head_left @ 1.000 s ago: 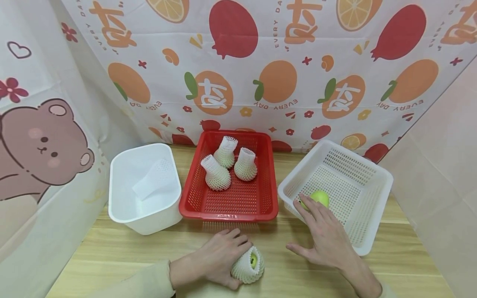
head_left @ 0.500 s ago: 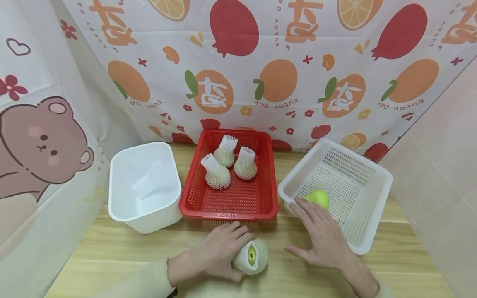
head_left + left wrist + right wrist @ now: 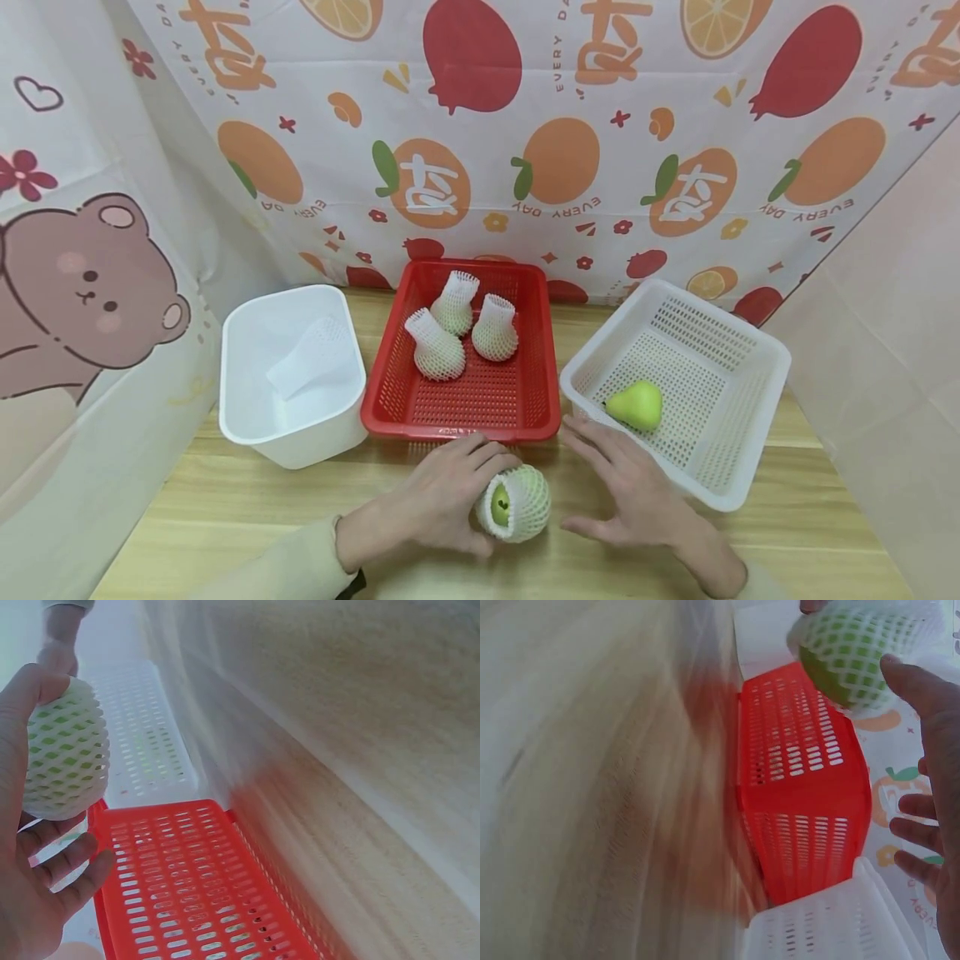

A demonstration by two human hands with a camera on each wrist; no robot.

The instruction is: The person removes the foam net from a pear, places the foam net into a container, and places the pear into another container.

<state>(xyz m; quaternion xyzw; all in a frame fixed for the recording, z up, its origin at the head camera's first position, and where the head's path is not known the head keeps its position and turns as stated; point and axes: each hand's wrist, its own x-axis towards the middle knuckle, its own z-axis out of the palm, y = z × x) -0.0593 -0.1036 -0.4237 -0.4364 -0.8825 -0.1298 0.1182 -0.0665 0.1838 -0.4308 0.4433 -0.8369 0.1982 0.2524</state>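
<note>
My left hand (image 3: pixel 442 502) grips a pear in a white foam net (image 3: pixel 529 504) above the table in front of the red basket. The net's open end faces down toward me, and the green fruit shows inside it. In the left wrist view, the thumb lies against the netted pear (image 3: pixel 69 750), with the other fingers spread below. To its right, my right hand (image 3: pixel 637 497) holds nothing, its fingers extended near the white basket's corner. A bare green pear (image 3: pixel 636 406) lies in the white slotted basket (image 3: pixel 750 467).
Behind the hands stands a red basket (image 3: pixel 480 408) holding several netted pears (image 3: pixel 439 354). A white tub (image 3: pixel 292 450) at left contains a flat white foam net (image 3: pixel 313 358). A fruit-print cloth (image 3: pixel 495 167) hangs behind the containers on the wooden table (image 3: pixel 247 508).
The left hand has shifted the netted pear slightly right and away from me. My right hand has drawn back from over the bare pear toward the left, leaving that pear in the white basket.
</note>
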